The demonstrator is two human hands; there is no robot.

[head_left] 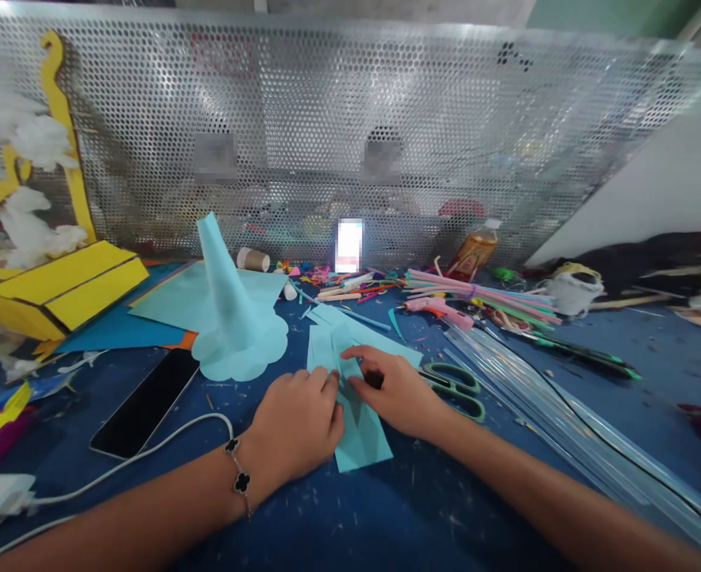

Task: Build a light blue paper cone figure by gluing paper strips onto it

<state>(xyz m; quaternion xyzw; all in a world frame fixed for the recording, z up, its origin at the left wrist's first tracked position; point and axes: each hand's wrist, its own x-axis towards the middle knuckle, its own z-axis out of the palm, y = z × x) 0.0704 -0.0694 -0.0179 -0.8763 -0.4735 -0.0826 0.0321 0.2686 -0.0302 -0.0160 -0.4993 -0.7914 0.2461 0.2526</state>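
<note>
A light blue sheet of paper lies in front of me with a raised fold running along it. My left hand, a bracelet on its wrist, is closed with curled fingers pressing on the paper's left side. From the right, my right hand holds the fold between bent thumb and fingers. Green-handled scissors lie just beyond my right hand, their blades mostly hidden. To the left stands a light blue paper cone on a scalloped base. More light blue paper lies behind the folded piece.
A black phone and white cable lie at left, near a yellow cardboard piece. At right are a pink glue gun, clear plastic strips, colored sticks and a bottle. A perforated metal panel closes the back.
</note>
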